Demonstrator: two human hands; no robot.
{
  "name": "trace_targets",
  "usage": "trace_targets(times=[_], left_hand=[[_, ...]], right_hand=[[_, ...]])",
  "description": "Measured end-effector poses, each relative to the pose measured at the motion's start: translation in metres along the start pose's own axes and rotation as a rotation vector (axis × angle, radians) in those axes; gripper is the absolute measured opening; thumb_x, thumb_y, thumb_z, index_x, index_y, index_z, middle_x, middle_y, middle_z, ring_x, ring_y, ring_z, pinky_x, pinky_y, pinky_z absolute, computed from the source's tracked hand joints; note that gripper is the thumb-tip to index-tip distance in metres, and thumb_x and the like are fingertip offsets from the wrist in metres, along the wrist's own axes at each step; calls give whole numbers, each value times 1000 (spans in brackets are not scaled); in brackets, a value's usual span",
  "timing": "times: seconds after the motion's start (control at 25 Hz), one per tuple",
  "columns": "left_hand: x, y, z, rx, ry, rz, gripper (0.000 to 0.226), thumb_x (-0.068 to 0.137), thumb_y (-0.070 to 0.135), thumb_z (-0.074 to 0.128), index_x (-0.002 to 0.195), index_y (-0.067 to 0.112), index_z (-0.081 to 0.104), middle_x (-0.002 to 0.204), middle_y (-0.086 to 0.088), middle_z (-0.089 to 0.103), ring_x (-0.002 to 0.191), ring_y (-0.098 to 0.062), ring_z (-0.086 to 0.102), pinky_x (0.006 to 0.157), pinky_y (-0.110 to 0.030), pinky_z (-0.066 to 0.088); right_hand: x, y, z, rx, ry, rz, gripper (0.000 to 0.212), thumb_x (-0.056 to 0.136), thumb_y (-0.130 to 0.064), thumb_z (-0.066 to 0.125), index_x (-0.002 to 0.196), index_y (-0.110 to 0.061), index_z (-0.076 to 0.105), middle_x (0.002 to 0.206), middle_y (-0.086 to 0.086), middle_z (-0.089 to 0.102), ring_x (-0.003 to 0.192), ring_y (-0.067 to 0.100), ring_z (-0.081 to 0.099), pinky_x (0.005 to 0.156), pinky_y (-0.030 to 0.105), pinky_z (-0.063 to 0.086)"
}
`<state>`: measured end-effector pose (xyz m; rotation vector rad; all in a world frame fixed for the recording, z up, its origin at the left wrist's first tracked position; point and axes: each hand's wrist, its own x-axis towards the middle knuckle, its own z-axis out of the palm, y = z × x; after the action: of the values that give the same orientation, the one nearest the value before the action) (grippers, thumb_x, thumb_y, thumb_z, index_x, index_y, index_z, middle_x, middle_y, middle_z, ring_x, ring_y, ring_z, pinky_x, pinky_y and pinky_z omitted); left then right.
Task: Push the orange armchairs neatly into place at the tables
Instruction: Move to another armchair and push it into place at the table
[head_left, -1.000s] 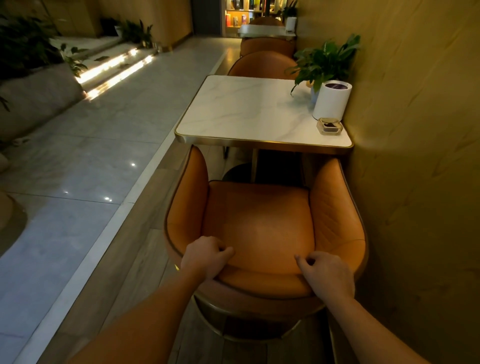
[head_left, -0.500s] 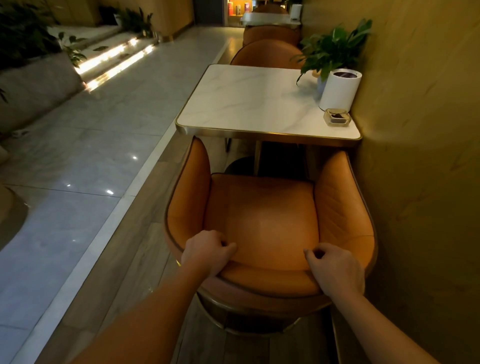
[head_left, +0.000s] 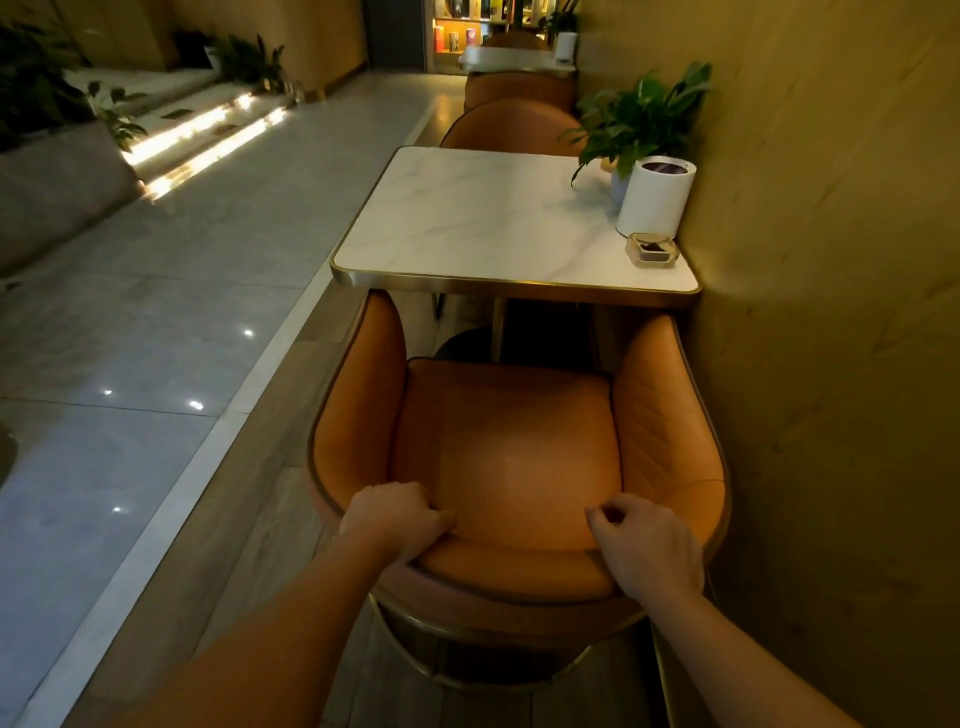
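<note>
Hardly anything has moved in the last second: both hands have stayed on the backrest, and the armchair (head_left: 509, 441) has crept at most a touch closer to the desk (head_left: 467, 223). From where I stand its two arm tips sit right at the desk's gold-trimmed near edge, the left tip just under it, and the right arm runs just beside the wall (head_left: 831, 260).

I count four orange armchairs. There is the near one being handled, a second armchair (head_left: 511, 127) at the far side of the same desk, a third armchair (head_left: 519, 88) behind that, and a fourth armchair (head_left: 514, 37) beyond the far desk (head_left: 498, 57). That makes two desks, both set against the wall.

On the near desk there are three things, all in the wall-side corner: one potted plant (head_left: 639, 114), one white canister (head_left: 654, 197) in front of it, and one glass ashtray (head_left: 653, 250) just beside the canister, close to the near edge.

Both bare forearms reach forward, nearly straight. The left hand (head_left: 392, 519) grips the top of the backrest, knuckles up, its fingers curled over the rim onto the inner leather. The right hand (head_left: 649, 545) lies on the rim further toward the wall (palm down, wrist a little bent). Its fingers are curled over too, with thumb and forefinger meeting against the inner face.
</note>
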<state>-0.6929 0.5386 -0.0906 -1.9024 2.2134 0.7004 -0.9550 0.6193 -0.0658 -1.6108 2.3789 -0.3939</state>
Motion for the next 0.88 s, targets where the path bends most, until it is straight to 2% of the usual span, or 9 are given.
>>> trace_targets(times=[0.16,0.32,0.48,0.64,0.72,0.88], left_hand=[[1,-3,2,-11,-12,8,45,91,64,46,83,26,68,77,6,66,75,-12,65,71,-28,51],[-1,-3,0,-54,33,0,42,91,61,48,83,25,69,81,3,70,75,-13,66,70,-29,52],[-3,0,0,-61,40,-5,40,90,60,48,82,27,69,79,4,69,73,-12,66,70,-30,53],[-5,0,-1,-68,57,-10,36,91,58,49,85,28,68,80,5,69,73,-10,65,69,-28,53],[-10,0,-1,-105,134,1,33,93,54,49,84,29,67,77,5,67,68,-8,62,63,-25,50],[-20,-1,2,-320,386,23,32,95,45,54,71,26,64,64,3,60,56,-7,53,57,-24,43]], right_hand=[[-2,0,0,36,21,-15,30,97,-56,50,100,-34,71,78,-15,60,70,3,54,67,29,54],[-1,-2,-1,-15,-24,-16,30,98,-56,49,100,-34,69,79,-15,60,69,2,54,61,23,49],[0,-5,-3,-46,-93,4,27,98,-54,49,103,-34,67,80,-13,60,71,3,54,60,24,45],[-2,-5,-1,-59,-65,11,28,97,-54,49,98,-33,67,77,-13,59,69,4,55,67,28,54],[-3,-4,-1,-57,-46,8,28,97,-55,49,96,-34,67,74,-14,59,67,3,56,64,26,54],[0,-5,-1,-74,-64,11,28,96,-57,49,93,-35,68,73,-15,60,64,3,57,61,24,54]])
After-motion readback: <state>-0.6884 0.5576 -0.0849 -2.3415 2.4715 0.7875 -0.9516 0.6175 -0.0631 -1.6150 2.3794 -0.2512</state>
